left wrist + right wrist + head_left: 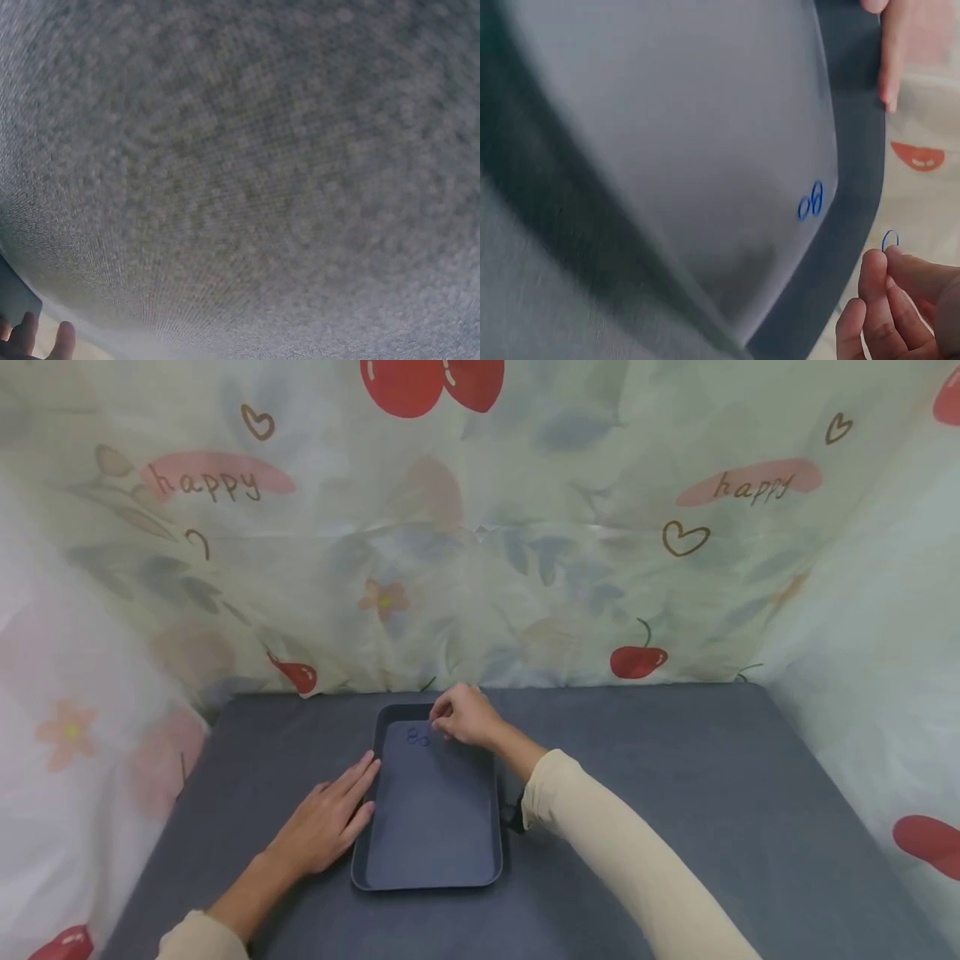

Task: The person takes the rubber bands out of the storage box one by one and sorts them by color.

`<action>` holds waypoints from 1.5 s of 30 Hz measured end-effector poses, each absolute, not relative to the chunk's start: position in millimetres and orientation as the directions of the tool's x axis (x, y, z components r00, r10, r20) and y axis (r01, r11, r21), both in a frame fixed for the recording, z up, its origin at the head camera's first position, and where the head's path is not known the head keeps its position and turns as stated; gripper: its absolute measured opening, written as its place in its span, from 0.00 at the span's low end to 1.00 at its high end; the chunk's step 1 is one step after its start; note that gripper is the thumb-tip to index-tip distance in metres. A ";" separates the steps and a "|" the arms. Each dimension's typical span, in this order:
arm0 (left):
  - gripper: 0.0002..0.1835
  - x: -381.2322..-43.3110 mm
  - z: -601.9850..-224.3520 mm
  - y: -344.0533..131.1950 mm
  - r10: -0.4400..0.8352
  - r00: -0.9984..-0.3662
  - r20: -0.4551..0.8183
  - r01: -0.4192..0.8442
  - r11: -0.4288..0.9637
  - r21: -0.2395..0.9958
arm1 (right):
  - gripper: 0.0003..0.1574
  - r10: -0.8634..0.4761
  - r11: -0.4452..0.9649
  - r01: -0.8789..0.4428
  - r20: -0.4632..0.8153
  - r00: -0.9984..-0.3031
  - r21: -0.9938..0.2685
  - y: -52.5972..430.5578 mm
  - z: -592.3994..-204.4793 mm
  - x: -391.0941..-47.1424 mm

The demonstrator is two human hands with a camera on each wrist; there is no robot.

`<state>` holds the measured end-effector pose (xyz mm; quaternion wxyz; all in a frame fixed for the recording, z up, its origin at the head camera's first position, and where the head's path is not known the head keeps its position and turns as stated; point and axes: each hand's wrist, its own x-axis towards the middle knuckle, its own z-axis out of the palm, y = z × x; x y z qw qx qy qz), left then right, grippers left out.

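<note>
A dark grey rectangular tray (435, 827) lies on the table with its long sides running away from me. Several thin blue loops (417, 737) lie close together inside its far left corner. In the right wrist view, my right hand (900, 307) pinches one small blue loop (890, 232) between thumb and forefinger. This hand is over the tray's far end, to the right of the other loops. My left hand (326, 818) rests against the tray's left rim, fingers extended. Only its fingertips show in the left wrist view's lower left corner. Whether the loops are rubber bands or rings I cannot tell.
A dark grey cloth covers the table (675, 802) on both sides of the tray. Patterned fabric (480, 568) with cherries, hearts and flowers hangs at the back and sides. A small black object (514, 816) shows beside the right wrist.
</note>
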<state>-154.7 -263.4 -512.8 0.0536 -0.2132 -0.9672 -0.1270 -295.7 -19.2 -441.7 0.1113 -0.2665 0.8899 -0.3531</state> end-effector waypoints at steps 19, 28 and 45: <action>0.33 -153.4 -514.3 -267.5 0.408 -0.897 0.167 0.437 0.876 0.206 | 0.07 -0.527 0.606 -0.366 -0.012 -0.850 -0.706 44.5 -431.2 -309.0; 0.32 -153.5 -513.2 -266.2 0.417 -0.893 0.171 0.446 0.873 0.199 | 0.07 -0.456 0.685 -0.351 0.001 -0.890 -0.639 91.0 -450.9 -312.0; 0.33 -155.2 -512.2 -263.5 0.413 -0.897 0.159 0.439 0.876 0.200 | 0.07 -0.448 0.742 -0.341 -0.048 -0.893 -0.578 146.0 -481.4 -300.5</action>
